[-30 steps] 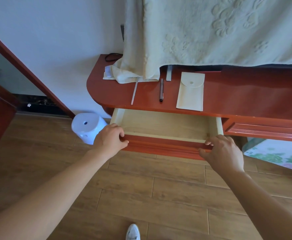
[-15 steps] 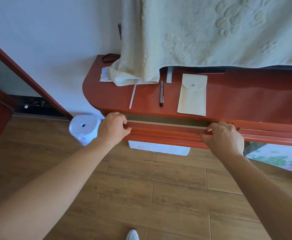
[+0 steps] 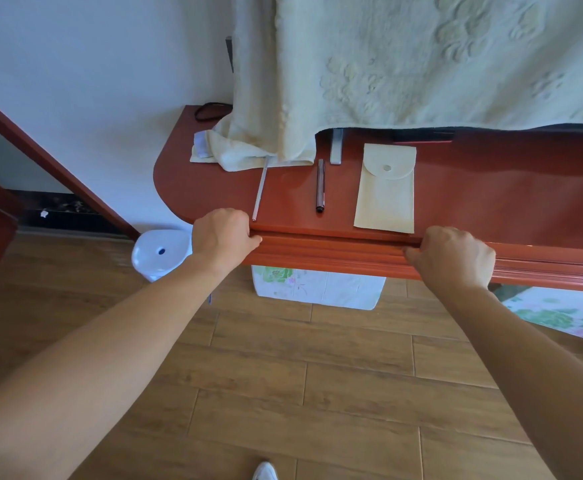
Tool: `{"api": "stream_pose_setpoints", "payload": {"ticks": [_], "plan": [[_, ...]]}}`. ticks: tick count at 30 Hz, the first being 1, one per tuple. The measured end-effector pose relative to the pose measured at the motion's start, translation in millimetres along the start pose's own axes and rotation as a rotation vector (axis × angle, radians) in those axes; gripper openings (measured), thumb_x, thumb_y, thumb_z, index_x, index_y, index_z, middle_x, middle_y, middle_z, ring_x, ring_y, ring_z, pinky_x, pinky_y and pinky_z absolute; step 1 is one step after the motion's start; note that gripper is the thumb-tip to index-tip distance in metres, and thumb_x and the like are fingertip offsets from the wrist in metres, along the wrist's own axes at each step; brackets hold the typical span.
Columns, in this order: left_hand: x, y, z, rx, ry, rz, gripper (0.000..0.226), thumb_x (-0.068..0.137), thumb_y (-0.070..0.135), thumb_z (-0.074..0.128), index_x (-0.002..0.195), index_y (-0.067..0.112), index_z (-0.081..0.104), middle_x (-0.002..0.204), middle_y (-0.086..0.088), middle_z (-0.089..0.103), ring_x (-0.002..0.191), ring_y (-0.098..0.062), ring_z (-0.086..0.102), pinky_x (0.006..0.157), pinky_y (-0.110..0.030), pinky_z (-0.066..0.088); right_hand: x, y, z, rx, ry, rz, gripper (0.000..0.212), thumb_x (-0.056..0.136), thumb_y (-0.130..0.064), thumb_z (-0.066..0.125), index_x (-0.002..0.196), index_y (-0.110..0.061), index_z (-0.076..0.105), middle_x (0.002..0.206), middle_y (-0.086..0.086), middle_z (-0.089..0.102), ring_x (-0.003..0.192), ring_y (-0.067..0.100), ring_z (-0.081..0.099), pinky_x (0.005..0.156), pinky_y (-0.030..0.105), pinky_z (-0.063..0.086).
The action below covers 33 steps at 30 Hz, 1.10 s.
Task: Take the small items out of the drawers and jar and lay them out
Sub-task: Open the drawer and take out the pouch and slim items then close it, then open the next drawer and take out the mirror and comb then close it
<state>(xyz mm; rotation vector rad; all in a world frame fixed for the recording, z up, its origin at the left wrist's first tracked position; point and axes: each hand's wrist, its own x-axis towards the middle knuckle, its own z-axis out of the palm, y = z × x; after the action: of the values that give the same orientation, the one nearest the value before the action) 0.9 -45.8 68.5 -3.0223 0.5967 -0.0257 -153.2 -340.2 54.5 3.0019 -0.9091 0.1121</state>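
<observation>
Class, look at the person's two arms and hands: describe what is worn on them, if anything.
Nothing is worn. The left hand and right hand are bare: no gloves, rings, watch or bracelets visible. Both forearms are uncovered to the frame's edge, with no sleeves in view.

- Worktop (image 3: 491, 188): glossy red-brown wood; its ridged drawer front (image 3: 331, 252) the same red-brown
- Towel (image 3: 421, 64) hanging above: pale cream-green, embossed with paw-print shapes
- Pouch (image 3: 385, 190): pale yellow-cream, plain, with a round snap on its flap
- Pen (image 3: 320, 186): dark brown with metallic sheen; thin rod (image 3: 260, 188) beside it: silver-white
- Stool (image 3: 160, 252): white plastic with a dark hole in the top
- Floor (image 3: 317, 393): light brown wood-grain planks
- Cloth (image 3: 317, 287) under the worktop: white, printed with green and pink flowers
- Wall (image 3: 92, 81): plain white
</observation>
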Motion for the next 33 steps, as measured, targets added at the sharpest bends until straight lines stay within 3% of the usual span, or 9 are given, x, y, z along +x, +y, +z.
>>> {"api": "stream_pose_setpoints", "payload": {"ticks": [7,11,15,21,26,33], "plan": [[8.0,2.4,2.0,0.063,0.024,-0.026,0.045,0.076,0.052,0.068,0.054,0.020,0.046,0.046,0.005,0.035,0.050,-0.022,0.044,0.048,-0.025,0.027,8.1,-3.1,3.1,-0.027,-0.013,0.022,0.026,0.073,-0.033,0.068,0.059,-0.015,0.054,0.050,-0.004,0.033,0.046,0.023,0.034,0.047,0.022,0.014],[7.5,2.9,3.2,0.055,0.050,-0.018,0.045,0.076,0.051,0.069,0.053,0.021,0.043,0.045,0.007,0.033,0.048,-0.020,0.040,0.047,-0.023,0.022,9.4,-2.2,5.1,-0.033,-0.013,0.008,0.025,0.075,-0.034,0.067,0.062,-0.016,0.056,0.052,-0.004,0.033,0.050,0.025,0.040,0.047,0.024,0.016],[2.2,6.9,-2.0,0.001,0.027,0.020,0.038,0.078,0.051,0.066,0.060,0.020,0.056,0.056,0.005,0.049,0.055,-0.019,0.049,0.050,-0.025,0.032,5.8,1.2,-0.5,-0.017,-0.030,-0.008,0.021,0.076,-0.034,0.064,0.065,-0.017,0.058,0.055,-0.004,0.037,0.054,0.025,0.042,0.050,0.026,0.023],[-38.1,47.4,-13.3,-0.219,0.001,0.236,0.026,0.080,0.043,0.066,0.099,0.025,0.064,0.092,0.007,0.063,0.084,-0.018,0.062,0.066,-0.034,0.051,-21.7,21.7,-15.5,0.072,-0.051,0.015,0.014,0.079,-0.034,0.060,0.083,-0.020,0.061,0.066,-0.002,0.050,0.060,0.026,0.048,0.054,0.029,0.032],[-51.9,101.3,-21.1,-0.329,-0.007,0.325,0.024,0.081,0.040,0.066,0.100,0.026,0.063,0.095,0.009,0.063,0.089,-0.016,0.061,0.065,-0.030,0.047,-44.1,62.2,-34.0,0.076,-0.051,0.076,0.018,0.079,-0.033,0.058,0.091,-0.020,0.062,0.081,0.003,0.065,0.072,0.029,0.058,0.059,0.031,0.036],[-57.0,178.7,-26.4,-0.393,-0.043,0.355,0.024,0.082,0.038,0.063,0.101,0.025,0.063,0.098,0.008,0.062,0.093,-0.017,0.059,0.072,-0.032,0.049,-57.9,143.0,-42.3,0.052,-0.087,0.218,0.015,0.079,-0.030,0.056,0.088,-0.018,0.058,0.086,0.005,0.066,0.077,0.030,0.060,0.063,0.032,0.040]]}}
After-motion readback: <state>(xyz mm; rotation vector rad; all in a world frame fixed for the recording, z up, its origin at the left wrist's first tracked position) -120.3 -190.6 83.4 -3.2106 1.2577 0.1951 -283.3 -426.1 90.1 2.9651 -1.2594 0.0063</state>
